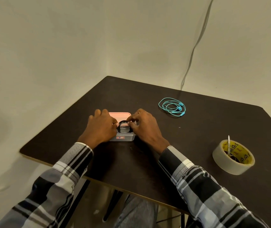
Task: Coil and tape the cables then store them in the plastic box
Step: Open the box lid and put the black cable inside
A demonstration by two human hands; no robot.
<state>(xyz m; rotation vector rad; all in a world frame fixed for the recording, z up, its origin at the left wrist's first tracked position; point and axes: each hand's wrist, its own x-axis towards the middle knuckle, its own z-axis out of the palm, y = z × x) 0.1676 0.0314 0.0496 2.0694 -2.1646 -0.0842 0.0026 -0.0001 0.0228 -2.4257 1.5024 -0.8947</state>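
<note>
A small clear plastic box with a red-and-white label stands on the dark table. A coiled black cable sits in the box's mouth, partly above the rim. My left hand grips the coil from the left with curled fingers. My right hand pinches the coil's right side between thumb and fingers. Behind the box lies its pink lid, partly hidden by my hands. A loosely coiled turquoise earphone cable lies farther back to the right.
A roll of pale tape with a yellow printed core lies at the right, with a thin metal blade standing in its hole. The table's front-left edge runs close under my forearms. A grey cable hangs down the wall behind.
</note>
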